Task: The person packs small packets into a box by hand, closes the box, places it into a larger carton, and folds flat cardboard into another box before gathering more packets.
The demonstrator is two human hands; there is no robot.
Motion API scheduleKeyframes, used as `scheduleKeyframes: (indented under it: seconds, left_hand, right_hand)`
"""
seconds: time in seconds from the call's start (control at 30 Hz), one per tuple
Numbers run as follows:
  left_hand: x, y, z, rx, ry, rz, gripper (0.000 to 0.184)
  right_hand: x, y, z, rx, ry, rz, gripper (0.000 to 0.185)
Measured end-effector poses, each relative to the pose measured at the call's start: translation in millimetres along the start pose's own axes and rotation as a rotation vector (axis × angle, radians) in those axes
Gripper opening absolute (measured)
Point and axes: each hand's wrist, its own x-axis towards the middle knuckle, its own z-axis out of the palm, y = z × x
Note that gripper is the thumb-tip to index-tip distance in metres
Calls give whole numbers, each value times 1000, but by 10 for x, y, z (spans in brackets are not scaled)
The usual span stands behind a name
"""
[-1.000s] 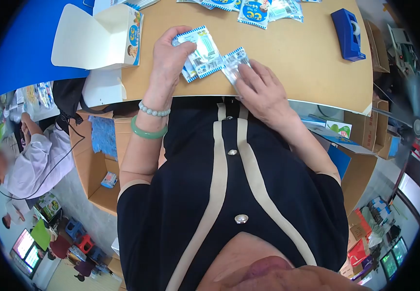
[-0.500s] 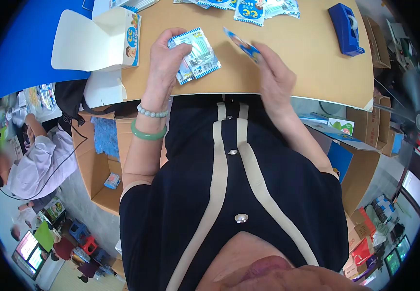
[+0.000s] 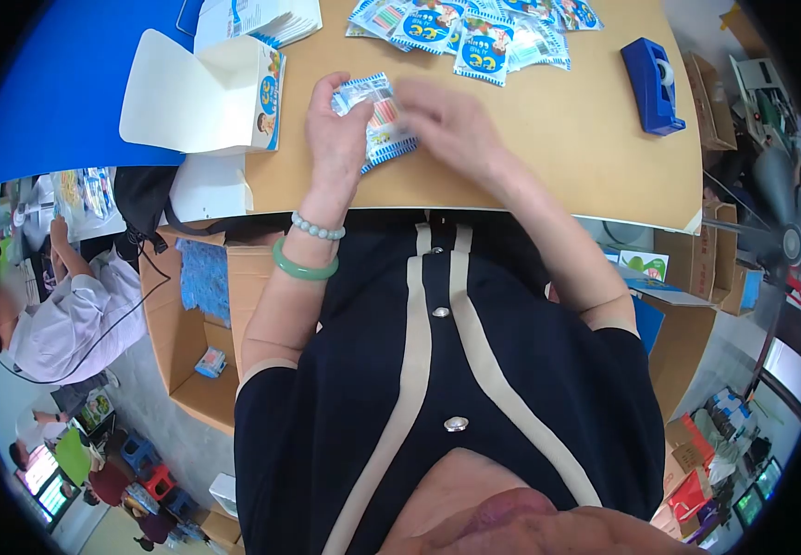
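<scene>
My left hand [image 3: 337, 134] is closed on a small stack of blue-and-white packets [image 3: 384, 116], thumb on top, above the wooden table near its front edge. My right hand [image 3: 451, 125] is at the right side of these packets, its fingers smeared by motion; whether they hold anything cannot be made out. A pile of similar packets [image 3: 484, 51] lies farther back on the table. To the left of my left hand stands an open white box [image 3: 271, 97] with a printed side, its lid spread to the left.
The wooden table [image 3: 595, 176] bears a blue tape dispenser [image 3: 652, 88] at the right. Flat white cartons [image 3: 257, 20] lie at the back left. Below the table's left side is an open cardboard box [image 3: 178, 347]. A seated person [image 3: 76, 319] is at the far left.
My right hand took a packet off to the right, turned it, and is now back at the stack in my left hand. The top packet there now shows coloured stripes. The view has shifted slightly.
</scene>
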Motion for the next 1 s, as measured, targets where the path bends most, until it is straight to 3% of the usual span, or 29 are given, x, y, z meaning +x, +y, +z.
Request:
scheduleKeyframes:
  seconds: [0.03, 0.1, 0.13, 0.23, 0.4, 0.5, 0.6, 0.67, 0.7, 0.8, 0.83, 0.9, 1.0]
  left_hand:
    - [10, 25, -1, -1, 3, 3, 42]
    - [-4, 109, 14, -19, 22, -28, 43]
    - [-8, 129, 20, -28, 31, -42, 43]
    - [63, 118, -53, -98, 42, -69, 42]
    - [143, 134, -149, -167, 31, -94, 42]
    - [216, 86, -79, -177, 58, -75, 42]
    - [233, 71, -19, -206, 65, -95, 43]
    - [264, 78, -5, -266, 86, -138, 43]
    - [263, 65, 1, -262, 94, -142, 43]
    - [263, 46, 24, 78, 129, 73, 43]
    - [284, 58, 18, 76, 130, 77, 43]
    - [288, 66, 18, 10, 118, 19, 42]
    - [267, 99, 21, -12, 109, -8, 42]
  right_hand:
    - [160, 102, -67, -94, 83, 19, 43]
    - [492, 249, -133, -774, 381, -146, 36]
    - [584, 315, -168, -773, 381, -144, 36]
    - [756, 488, -299, -634, 64, 22, 24]
    - [528, 499, -363, -533, 123, 208, 33]
    - [313, 288, -332, -527, 311, 51, 28]
    - [115, -19, 71, -344, 190, -38, 23]
    - [61, -17, 252, -180, 136, -206, 16]
    - [77, 10, 229, -173, 130, -207, 16]
    - [325, 159, 37, 203, -202, -53, 11]
    - [501, 198, -23, 201, -200, -57, 11]
    - [810, 320, -117, -273, 180, -297, 7]
    - [1008, 531, -10, -559, 154, -294, 11]
